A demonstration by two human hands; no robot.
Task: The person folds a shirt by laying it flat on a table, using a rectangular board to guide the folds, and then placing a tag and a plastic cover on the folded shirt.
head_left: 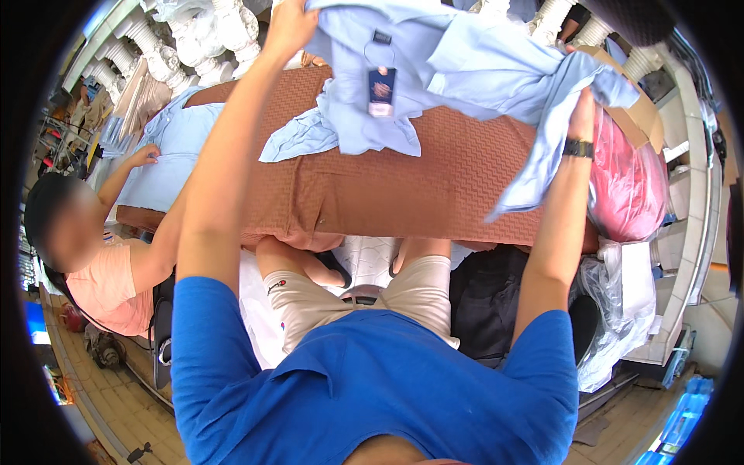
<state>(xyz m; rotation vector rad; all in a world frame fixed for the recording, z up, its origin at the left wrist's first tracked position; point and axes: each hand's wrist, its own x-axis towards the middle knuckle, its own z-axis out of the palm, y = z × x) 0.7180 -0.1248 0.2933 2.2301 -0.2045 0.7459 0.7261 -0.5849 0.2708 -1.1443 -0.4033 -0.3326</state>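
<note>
A light blue shirt [480, 66] is stretched in the air between my two hands, above a table with a brown textured cover [387, 198]. My left hand [291, 29] is closed on its upper left end, at the top edge of the view. On the other side, my right hand [583, 118], with a dark watch [578, 148] on the wrist, grips the bunched right part. Cloth hides some of those fingers. A dark hang tag [380, 91] dangles from the shirt near its neck label. One loose part droops toward the cover.
At the left, a co-worker in a peach top [116, 275] reaches to another light blue garment [174, 143]. White balusters [159, 58] line the far side. A red plastic-wrapped bundle [626, 182] and a cardboard box [642, 108] sit at the table's right end.
</note>
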